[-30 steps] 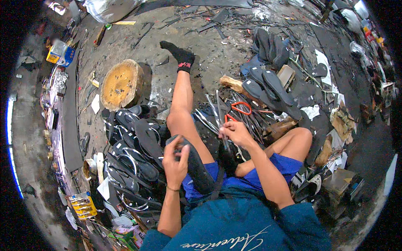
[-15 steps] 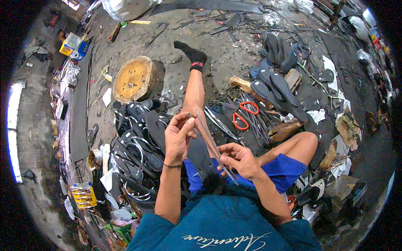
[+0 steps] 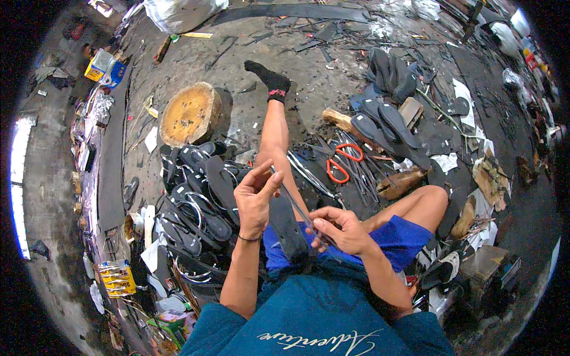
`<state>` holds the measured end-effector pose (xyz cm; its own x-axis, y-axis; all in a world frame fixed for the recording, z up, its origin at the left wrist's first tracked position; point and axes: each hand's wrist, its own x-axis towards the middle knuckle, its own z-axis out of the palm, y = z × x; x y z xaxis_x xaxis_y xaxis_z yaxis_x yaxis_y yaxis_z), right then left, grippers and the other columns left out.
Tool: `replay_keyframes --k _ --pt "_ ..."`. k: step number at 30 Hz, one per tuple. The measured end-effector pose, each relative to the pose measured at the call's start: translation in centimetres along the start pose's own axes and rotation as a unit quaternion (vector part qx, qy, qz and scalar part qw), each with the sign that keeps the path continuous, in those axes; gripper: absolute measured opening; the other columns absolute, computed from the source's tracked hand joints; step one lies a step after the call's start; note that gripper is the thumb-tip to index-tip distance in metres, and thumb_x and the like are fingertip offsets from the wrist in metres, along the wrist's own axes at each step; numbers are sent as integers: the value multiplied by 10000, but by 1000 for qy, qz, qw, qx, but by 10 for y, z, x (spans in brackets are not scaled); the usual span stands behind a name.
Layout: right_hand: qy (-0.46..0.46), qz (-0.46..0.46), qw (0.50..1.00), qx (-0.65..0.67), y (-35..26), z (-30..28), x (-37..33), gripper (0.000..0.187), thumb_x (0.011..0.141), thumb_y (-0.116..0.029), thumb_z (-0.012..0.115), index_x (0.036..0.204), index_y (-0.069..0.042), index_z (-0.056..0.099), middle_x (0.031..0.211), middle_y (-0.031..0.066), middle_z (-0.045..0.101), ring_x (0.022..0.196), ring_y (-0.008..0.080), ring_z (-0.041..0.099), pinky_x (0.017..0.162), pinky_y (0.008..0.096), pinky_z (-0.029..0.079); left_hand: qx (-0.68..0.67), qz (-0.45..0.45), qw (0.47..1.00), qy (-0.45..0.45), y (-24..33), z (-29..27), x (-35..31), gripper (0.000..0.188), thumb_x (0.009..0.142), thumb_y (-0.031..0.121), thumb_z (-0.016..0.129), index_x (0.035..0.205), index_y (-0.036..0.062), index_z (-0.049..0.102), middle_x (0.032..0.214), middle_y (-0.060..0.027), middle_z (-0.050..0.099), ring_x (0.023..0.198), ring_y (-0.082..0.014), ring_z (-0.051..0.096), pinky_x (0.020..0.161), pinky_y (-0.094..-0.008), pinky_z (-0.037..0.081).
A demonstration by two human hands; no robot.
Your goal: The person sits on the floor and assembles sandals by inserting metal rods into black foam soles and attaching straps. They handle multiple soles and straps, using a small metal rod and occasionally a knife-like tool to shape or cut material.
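Note:
A few thin dark strips (image 3: 293, 199) run slantwise between my hands, above my lap. My left hand (image 3: 253, 204) is closed, pinching their upper end between thumb and fingertips. Lower down and to the right, my right hand (image 3: 339, 230) grips the same strips with thumb and bent fingers. Beneath the strips, a black sole-shaped piece (image 3: 285, 228) lies across my left thigh. Beyond my right hand are scissors (image 3: 330, 171) with orange handles, lying on the floor by a bundle of loose dark strips (image 3: 371, 185).
A heap of black sandals (image 3: 193, 228) lies to my left. Behind it stands a round wooden block (image 3: 185, 115). More dark soles (image 3: 389, 121) rest at the far right, beside wood pieces (image 3: 401, 185). A yellow box (image 3: 117, 279) sits at lower left.
The strips, spread apart earlier, now lie closer together in a narrower bundle. Both hands stay in nearly the same place, still holding them.

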<state>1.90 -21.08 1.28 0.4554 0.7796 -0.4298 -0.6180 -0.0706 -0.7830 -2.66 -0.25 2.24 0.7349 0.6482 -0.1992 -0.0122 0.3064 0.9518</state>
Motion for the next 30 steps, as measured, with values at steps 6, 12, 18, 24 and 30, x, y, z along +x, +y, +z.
replay_keyframes --k 6,12,18,24,30 --pt "201 -334 859 -331 -1 25 28 339 850 -59 716 1181 -20 657 971 136 663 773 261 693 654 348 572 155 86 984 5 -5 24 -31 265 885 53 772 1126 -48 725 954 -52 743 844 -90 676 755 -226 543" --pt "244 -400 780 -415 -3 32 40 306 806 -25 718 1110 -16 677 958 142 672 835 325 689 741 402 568 291 168 941 51 -4 29 -45 244 922 80 725 1132 -44 727 961 -105 762 824 -94 683 760 -237 548" --pt "224 -260 905 -253 -3 25 40 184 914 -163 701 1034 -25 692 943 143 720 804 252 703 699 341 542 415 168 893 47 -27 -20 -38 449 923 170 724 1277 -78 604 1159 -200 688 1080 -254 650 946 -375 507" --pt "165 -215 933 -236 0 25 40 152 942 -89 693 1040 26 685 880 47 716 759 60 626 656 234 513 416 1 909 10 -54 -57 -35 767 899 184 739 1499 -51 323 1396 -238 532 1261 -314 565 1049 -407 458" --pt "130 -194 925 -301 -16 30 34 227 907 -254 719 982 -40 710 906 131 712 758 262 702 678 374 540 170 42 984 -19 -16 -28 -60 589 876 -33 706 1404 -27 447 1243 -109 627 1111 -168 628 956 -309 518"
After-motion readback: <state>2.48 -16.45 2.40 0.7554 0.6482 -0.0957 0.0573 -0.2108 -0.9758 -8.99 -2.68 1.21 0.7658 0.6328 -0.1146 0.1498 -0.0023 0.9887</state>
